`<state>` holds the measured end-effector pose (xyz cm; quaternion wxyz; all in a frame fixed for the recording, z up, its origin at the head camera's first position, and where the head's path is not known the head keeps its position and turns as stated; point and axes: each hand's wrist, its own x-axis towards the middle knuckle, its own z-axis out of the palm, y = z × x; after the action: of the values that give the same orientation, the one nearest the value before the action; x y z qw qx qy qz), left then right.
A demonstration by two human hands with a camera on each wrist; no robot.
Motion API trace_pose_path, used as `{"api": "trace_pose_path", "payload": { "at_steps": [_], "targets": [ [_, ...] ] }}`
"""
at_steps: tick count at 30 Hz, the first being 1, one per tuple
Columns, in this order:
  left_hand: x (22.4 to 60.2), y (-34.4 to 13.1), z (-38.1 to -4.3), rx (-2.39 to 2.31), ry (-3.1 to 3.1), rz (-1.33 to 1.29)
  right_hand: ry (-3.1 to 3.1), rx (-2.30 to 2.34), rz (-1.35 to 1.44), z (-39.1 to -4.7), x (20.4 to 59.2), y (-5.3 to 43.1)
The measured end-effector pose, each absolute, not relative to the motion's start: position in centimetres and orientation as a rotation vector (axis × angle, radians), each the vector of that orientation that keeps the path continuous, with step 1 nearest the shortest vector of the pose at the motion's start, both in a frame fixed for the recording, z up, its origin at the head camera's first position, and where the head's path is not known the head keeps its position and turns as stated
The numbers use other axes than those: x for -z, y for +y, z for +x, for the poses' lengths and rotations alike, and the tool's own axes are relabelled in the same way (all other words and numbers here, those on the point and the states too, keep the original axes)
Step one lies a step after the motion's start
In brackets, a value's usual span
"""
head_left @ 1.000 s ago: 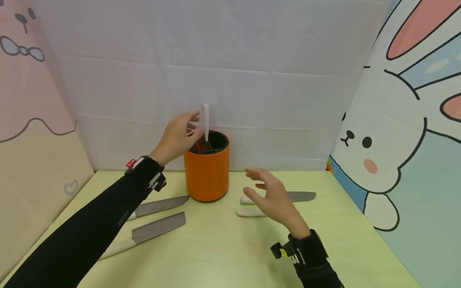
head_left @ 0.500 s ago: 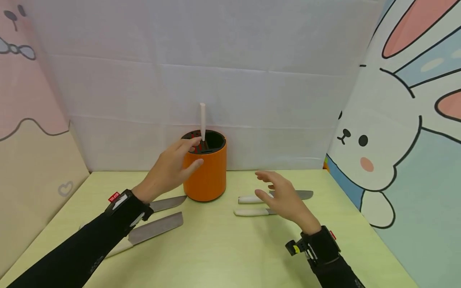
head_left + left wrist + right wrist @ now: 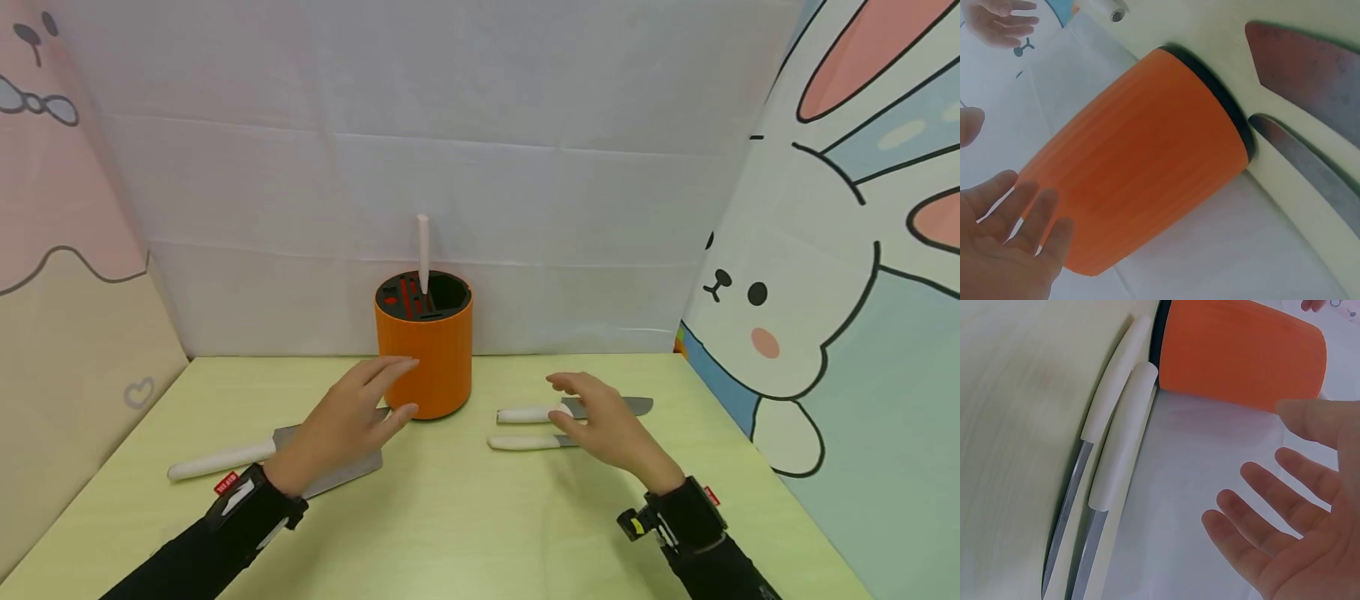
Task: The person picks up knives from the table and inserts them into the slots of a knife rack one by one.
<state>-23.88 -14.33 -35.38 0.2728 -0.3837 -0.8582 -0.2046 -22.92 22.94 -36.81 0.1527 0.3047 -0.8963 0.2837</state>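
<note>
An orange knife block [image 3: 424,358] with a black slotted top stands at the back of the table. One white handle [image 3: 423,254] sticks up out of it. My left hand [image 3: 348,421] hovers with loosely spread fingers in front of the block, holding nothing. Below it a cleaver [image 3: 345,477] and another knife [image 3: 225,460] lie on the table, partly hidden by the hand. At right, my right hand [image 3: 611,429] is held above two white-handled knives [image 3: 525,443], its fingers relaxed and nothing in them. In the right wrist view both knife handles [image 3: 1124,437] lie side by side.
The pale green table [image 3: 480,533] ends at a white sheet [image 3: 480,192] behind the block. Printed cartoon panels flank it, a pink and cream one [image 3: 75,333] at left and a rabbit one [image 3: 795,333] at right.
My left hand has drawn back from the white handle, down and toward me, leaving it standing in the block. My right hand has shifted slightly right and down.
</note>
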Motion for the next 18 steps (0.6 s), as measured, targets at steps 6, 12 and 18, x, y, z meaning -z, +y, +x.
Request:
{"api": "trace_pose_path", "payload": {
  "at_steps": [6,12,18],
  "targets": [
    [37.6,-14.5,-23.1,0.565,-2.34,-0.985,-2.58,-0.765,0.872,-22.9,37.7,23.5],
    [39.9,-14.5,-22.6,0.578,-2.387,-0.944,-2.576,-0.774,0.846,-22.8,38.5,23.6],
    [41.2,-14.6,-22.5,0.564,-2.416,-0.928,-2.607,-0.843,0.784,-22.7,39.5,23.6]
  ]
}}
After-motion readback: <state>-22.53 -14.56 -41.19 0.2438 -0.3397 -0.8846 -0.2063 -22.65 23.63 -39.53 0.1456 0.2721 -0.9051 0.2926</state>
